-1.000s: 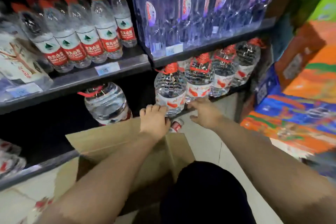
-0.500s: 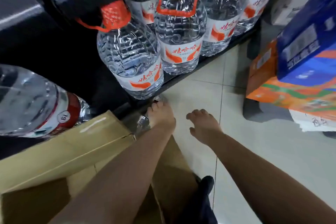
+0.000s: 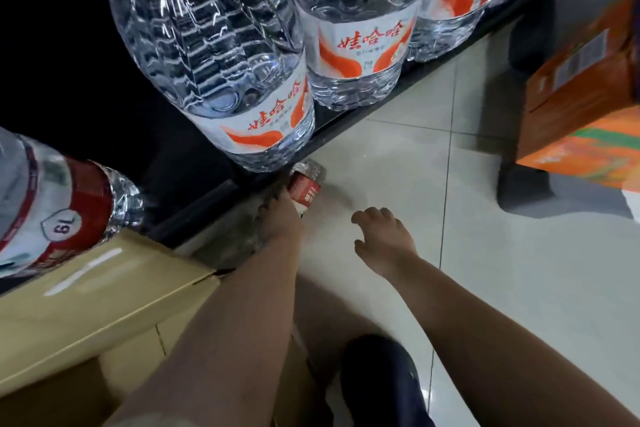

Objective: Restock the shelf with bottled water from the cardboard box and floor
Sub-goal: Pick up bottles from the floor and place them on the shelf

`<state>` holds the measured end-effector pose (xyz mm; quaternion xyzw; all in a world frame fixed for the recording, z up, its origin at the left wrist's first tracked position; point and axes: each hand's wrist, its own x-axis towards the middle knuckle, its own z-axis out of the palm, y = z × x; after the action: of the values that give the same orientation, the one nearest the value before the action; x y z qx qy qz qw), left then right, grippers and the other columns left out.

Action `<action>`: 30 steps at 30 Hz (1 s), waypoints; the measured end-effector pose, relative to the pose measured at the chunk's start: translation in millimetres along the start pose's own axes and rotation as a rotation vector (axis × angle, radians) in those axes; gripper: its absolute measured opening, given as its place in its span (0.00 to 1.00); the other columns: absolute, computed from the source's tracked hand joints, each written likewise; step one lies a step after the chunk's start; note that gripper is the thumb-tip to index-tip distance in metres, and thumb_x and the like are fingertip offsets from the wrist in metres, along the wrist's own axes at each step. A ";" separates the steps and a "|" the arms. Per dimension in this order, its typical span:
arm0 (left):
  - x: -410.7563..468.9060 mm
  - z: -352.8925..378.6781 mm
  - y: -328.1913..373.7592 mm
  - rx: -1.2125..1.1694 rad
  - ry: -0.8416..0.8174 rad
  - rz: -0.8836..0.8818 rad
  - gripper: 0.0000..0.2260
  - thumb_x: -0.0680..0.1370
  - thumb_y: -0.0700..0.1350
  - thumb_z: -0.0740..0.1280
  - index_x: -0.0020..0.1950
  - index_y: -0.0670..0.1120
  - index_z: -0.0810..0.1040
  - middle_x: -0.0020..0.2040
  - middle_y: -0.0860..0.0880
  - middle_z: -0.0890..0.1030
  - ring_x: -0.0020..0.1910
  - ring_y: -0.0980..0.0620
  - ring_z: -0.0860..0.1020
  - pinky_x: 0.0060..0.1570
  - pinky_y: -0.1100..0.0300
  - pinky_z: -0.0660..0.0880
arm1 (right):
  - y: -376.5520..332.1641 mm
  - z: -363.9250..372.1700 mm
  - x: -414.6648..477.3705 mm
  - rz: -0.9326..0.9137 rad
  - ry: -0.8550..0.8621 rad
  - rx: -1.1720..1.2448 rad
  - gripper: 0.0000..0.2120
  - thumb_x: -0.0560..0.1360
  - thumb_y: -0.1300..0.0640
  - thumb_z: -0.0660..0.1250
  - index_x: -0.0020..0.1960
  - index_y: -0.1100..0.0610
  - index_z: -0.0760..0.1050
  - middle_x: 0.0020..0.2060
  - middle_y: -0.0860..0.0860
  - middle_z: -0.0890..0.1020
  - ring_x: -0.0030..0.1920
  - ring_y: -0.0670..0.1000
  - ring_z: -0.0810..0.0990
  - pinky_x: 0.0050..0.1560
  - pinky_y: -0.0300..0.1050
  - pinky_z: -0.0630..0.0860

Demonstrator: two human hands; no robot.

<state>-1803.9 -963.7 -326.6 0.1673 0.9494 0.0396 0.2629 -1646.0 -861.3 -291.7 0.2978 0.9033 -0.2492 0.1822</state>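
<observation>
Left hand on a small bottle lying on the floor

Past the cardboard box (image 3: 104, 291), the left hand (image 3: 278, 218) seems curled over the small bottle (image 3: 306, 184), grip partly hidden; the right hand (image 3: 381, 239) hovers just beside, fingers loose and empty. Beyond, large water jugs (image 3: 221, 55) line the bottom shelf (image 3: 346, 130).

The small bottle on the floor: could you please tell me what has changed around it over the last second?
The left hand dropped from the box flap to the floor and now closes over the small bottle lying by the shelf base. The right hand came down off the shelf edge and hovers open beside it. The view dipped too. The big jugs stay on the shelf.
</observation>
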 end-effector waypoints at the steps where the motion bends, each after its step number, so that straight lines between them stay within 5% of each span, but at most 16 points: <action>1: 0.3 0.3 -5.0 -0.012 -0.013 -0.003 0.31 0.72 0.45 0.73 0.72 0.46 0.65 0.65 0.41 0.73 0.62 0.41 0.74 0.62 0.47 0.72 | 0.2 1.2 -0.1 0.004 -0.003 0.004 0.19 0.74 0.58 0.62 0.65 0.54 0.69 0.60 0.52 0.74 0.63 0.56 0.69 0.58 0.48 0.70; 7: -3.6 -5.1 -8.1 -0.134 -0.080 -0.041 0.23 0.72 0.45 0.73 0.64 0.46 0.70 0.63 0.44 0.74 0.61 0.44 0.74 0.54 0.56 0.70 | 2.1 4.8 -3.2 0.030 0.004 0.034 0.19 0.74 0.60 0.62 0.65 0.54 0.70 0.60 0.52 0.74 0.63 0.55 0.69 0.57 0.47 0.70; 15: -46.2 -31.3 22.5 -0.393 -0.295 -0.053 0.27 0.67 0.50 0.73 0.63 0.53 0.68 0.49 0.49 0.78 0.44 0.48 0.79 0.42 0.56 0.78 | 9.9 -31.8 -28.0 0.036 0.132 0.082 0.21 0.76 0.56 0.63 0.69 0.51 0.68 0.64 0.50 0.74 0.66 0.54 0.69 0.60 0.47 0.71; 18: -76.0 -59.3 35.8 -0.491 -0.389 0.051 0.30 0.63 0.46 0.75 0.63 0.56 0.69 0.49 0.51 0.79 0.45 0.48 0.81 0.46 0.48 0.81 | 6.1 -61.3 -54.6 0.005 0.173 0.102 0.23 0.76 0.56 0.65 0.70 0.51 0.67 0.66 0.50 0.72 0.67 0.53 0.67 0.63 0.48 0.70; 22: -125.0 -113.0 61.0 -0.489 -0.289 0.245 0.29 0.63 0.45 0.75 0.61 0.57 0.70 0.48 0.52 0.82 0.41 0.50 0.83 0.39 0.54 0.82 | -1.3 -113.0 -98.6 -0.074 0.350 0.088 0.25 0.71 0.59 0.68 0.67 0.56 0.70 0.65 0.55 0.71 0.65 0.57 0.69 0.62 0.51 0.71; 27: -192.8 -191.1 89.0 -0.451 -0.011 0.513 0.32 0.68 0.41 0.76 0.70 0.49 0.70 0.55 0.54 0.75 0.51 0.55 0.75 0.47 0.65 0.71 | -8.6 -192.8 -160.2 -0.140 0.650 -0.065 0.32 0.63 0.61 0.73 0.65 0.58 0.68 0.59 0.62 0.73 0.58 0.66 0.72 0.62 0.57 0.69; 30: -231.9 -235.9 97.8 -0.310 0.139 0.613 0.34 0.64 0.45 0.76 0.68 0.55 0.70 0.57 0.50 0.77 0.56 0.50 0.77 0.50 0.63 0.72 | -23.8 -241.0 -202.0 -0.176 0.734 -0.201 0.33 0.61 0.58 0.74 0.65 0.56 0.68 0.64 0.61 0.71 0.60 0.65 0.71 0.62 0.59 0.71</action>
<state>-1708.9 -947.1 4.5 0.3994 0.8534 0.2717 0.1957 -1551.7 -833.7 8.0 0.2693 0.9505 -0.0508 -0.1466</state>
